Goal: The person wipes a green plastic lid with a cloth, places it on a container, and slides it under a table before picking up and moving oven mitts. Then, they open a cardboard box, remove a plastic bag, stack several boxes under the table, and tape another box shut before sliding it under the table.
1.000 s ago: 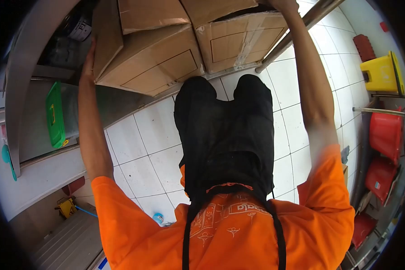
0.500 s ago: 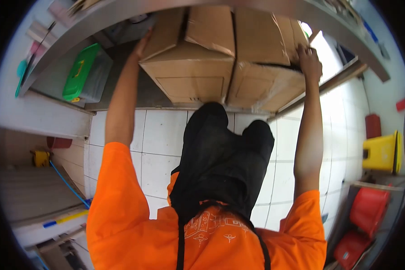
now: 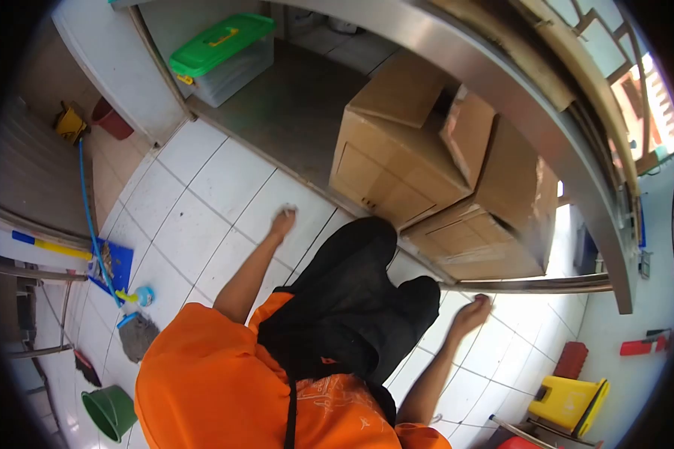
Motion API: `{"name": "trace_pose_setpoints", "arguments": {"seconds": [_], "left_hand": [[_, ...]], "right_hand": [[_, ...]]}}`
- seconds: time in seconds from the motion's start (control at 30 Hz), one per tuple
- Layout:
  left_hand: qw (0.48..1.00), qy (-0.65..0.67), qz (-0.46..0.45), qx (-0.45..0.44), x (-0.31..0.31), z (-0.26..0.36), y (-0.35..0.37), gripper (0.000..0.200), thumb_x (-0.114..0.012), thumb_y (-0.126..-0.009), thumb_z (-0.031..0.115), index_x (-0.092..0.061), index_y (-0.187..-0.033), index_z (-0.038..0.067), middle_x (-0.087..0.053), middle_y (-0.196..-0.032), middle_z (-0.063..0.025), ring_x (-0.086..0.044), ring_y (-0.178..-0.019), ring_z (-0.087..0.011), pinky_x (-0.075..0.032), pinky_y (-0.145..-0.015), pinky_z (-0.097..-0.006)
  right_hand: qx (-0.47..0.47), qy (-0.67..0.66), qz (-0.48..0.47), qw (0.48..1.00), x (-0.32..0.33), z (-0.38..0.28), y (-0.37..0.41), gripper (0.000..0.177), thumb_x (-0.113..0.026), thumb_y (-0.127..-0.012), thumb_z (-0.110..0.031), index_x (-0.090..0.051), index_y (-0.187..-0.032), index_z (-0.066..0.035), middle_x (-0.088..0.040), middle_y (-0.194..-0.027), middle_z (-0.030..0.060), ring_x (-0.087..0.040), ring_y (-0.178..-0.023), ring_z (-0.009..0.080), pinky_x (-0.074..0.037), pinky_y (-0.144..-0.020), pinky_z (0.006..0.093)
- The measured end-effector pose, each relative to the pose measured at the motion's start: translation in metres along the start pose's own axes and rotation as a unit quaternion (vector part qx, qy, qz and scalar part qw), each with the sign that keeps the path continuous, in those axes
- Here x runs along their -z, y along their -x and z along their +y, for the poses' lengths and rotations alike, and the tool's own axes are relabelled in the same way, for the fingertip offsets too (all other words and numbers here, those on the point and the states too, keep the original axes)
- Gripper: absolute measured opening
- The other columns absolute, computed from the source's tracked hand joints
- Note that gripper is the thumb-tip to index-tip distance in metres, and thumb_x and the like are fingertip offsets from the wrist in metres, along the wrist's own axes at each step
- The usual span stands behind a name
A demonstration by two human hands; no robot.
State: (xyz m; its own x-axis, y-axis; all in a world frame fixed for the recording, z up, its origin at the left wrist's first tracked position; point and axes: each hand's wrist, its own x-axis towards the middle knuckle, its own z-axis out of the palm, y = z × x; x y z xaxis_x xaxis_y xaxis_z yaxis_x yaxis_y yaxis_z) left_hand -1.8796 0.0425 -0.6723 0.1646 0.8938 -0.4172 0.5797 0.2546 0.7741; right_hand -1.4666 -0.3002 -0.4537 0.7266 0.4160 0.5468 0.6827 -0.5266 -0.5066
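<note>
Two cardboard boxes sit side by side on a low steel shelf under a metal counter: the left box and the right box. My left hand hangs free over the white floor tiles, well short of the left box, holding nothing. My right hand is also free, below the right box and just under the shelf's front rail. Its fingers are loosely curled around nothing. My orange shirt and black apron fill the lower middle of the view.
A clear tub with a green lid stands further left on the shelf. On the floor are a yellow bin, a green bucket, a blue hose and a mop.
Both hands have let go of the boxes and dropped back toward my body. The view has swung away, and the boxes now rest on the shelf.
</note>
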Motion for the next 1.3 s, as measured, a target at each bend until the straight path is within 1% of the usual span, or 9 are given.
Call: {"name": "trace_pose_setpoints", "arguments": {"seconds": [0.1,0.2,0.4,0.5,0.6,0.9,1.03,1.1,1.3], "left_hand": [[0.892,0.182,-0.376,0.171,-0.087,-0.068,0.053,0.082,-0.045,-0.089,0.059,-0.031,-0.143,0.0,-0.043,-0.138,-0.0182,-0.048,-0.119,-0.0324,-0.044,-0.095,-0.0412],[0.88,0.188,-0.401,0.173,-0.078,-0.008,0.082,0.08,-0.045,-0.089,0.059,-0.032,-0.143,0.001,-0.043,-0.139,-0.0179,-0.047,-0.121,-0.0316,-0.043,-0.096,-0.0413],[0.857,0.086,-0.486,0.147,-0.11,0.064,0.03,0.076,-0.044,-0.09,0.057,-0.033,-0.143,0.003,-0.042,-0.14,-0.0174,-0.045,-0.124,-0.0301,-0.042,-0.098,-0.0416],[0.852,0.018,-0.5,0.156,-0.106,0.05,0.016,0.074,-0.044,-0.091,0.056,-0.034,-0.143,0.004,-0.041,-0.141,-0.0171,-0.044,-0.125,-0.0294,-0.041,-0.099,-0.0417],[0.855,-0.029,-0.493,0.16,-0.063,0.03,0.007,0.073,-0.044,-0.092,0.055,-0.035,-0.143,0.004,-0.041,-0.142,-0.0168,-0.043,-0.127,-0.0286,-0.041,-0.1,-0.0419],[0.805,-0.128,-0.578,0.033,0.02,0.028,-0.03,0.067,-0.042,-0.093,0.053,-0.038,-0.142,0.007,-0.04,-0.144,-0.016,-0.04,-0.131,-0.0264,-0.039,-0.102,-0.0423],[0.902,-0.163,-0.391,0.078,0.029,0.048,-0.013,0.052,-0.054,-0.092,0.041,-0.05,-0.129,0.005,-0.062,-0.109,-0.0121,-0.061,-0.087,-0.0152,-0.049,-0.068,-0.0273],[0.804,-0.475,-0.35,0.07,0.027,0.068,-0.019,0.039,-0.051,-0.093,0.04,-0.06,-0.115,0.008,-0.062,-0.085,-0.0059,-0.048,-0.051,-0.0055,-0.033,-0.042,-0.023],[0.826,-0.468,-0.302,0.083,0.008,0.112,0.012,0.04,-0.046,-0.094,0.043,-0.062,-0.11,0.01,-0.058,-0.068,-0.0045,-0.03,-0.037,-0.0057,-0.021,-0.036,-0.023]], "right_hand": [[-0.134,-0.035,-0.259,0.956,-0.055,0.038,0.104,0.044,-0.043,-0.096,-0.023,-0.044,-0.133,0.001,-0.049,-0.129,0.0273,-0.041,-0.124,0.0415,-0.031,-0.105,0.0445],[-0.109,-0.087,-0.349,0.927,-0.034,0.025,0.104,0.054,-0.047,-0.096,-0.028,-0.035,-0.141,-0.001,-0.035,-0.144,0.0265,-0.028,-0.137,0.0398,-0.024,-0.112,0.0426],[-0.264,-0.211,-0.324,0.884,0.088,0.059,0.165,0.036,-0.056,-0.093,-0.031,-0.061,-0.12,-0.008,-0.063,-0.115,0.0151,-0.061,-0.099,0.0276,-0.047,-0.088,0.0363],[-0.322,0.126,-0.118,0.931,0.158,0.135,0.278,0.025,-0.064,-0.085,-0.022,-0.065,-0.105,-0.008,-0.065,-0.103,0.0111,-0.057,-0.103,0.0279,-0.045,-0.088,0.0389],[-0.439,0.326,0.086,0.833,0.254,0.165,0.361,0.017,-0.06,-0.08,-0.015,-0.065,-0.096,-0.009,-0.062,-0.101,0.0142,-0.056,-0.097,0.0339,-0.044,-0.087,0.0448],[-0.693,0.539,0.08,0.472,0.389,0.223,0.467,0.062,-0.051,-0.084,-0.053,-0.058,-0.112,0.002,-0.064,-0.106,0.021,-0.056,-0.11,0.0359,-0.046,-0.093,0.0473],[-0.733,0.459,-0.021,0.502,0.41,0.221,0.432,0.057,-0.053,-0.083,-0.047,-0.061,-0.11,0.002,-0.065,-0.107,0.0212,-0.06,-0.108,0.0357,-0.047,-0.09,0.0471],[-0.758,0.422,-0.08,0.491,0.415,0.228,0.429,0.047,-0.054,-0.081,-0.039,-0.066,-0.105,-0.001,-0.065,-0.109,0.0206,-0.062,-0.105,0.0353,-0.048,-0.088,0.0471],[-0.761,0.39,-0.131,0.502,0.421,0.21,0.44,0.038,-0.054,-0.081,-0.031,-0.069,-0.102,-0.002,-0.065,-0.107,0.0236,-0.062,-0.103,0.0394,-0.051,-0.084,0.0455]]}}
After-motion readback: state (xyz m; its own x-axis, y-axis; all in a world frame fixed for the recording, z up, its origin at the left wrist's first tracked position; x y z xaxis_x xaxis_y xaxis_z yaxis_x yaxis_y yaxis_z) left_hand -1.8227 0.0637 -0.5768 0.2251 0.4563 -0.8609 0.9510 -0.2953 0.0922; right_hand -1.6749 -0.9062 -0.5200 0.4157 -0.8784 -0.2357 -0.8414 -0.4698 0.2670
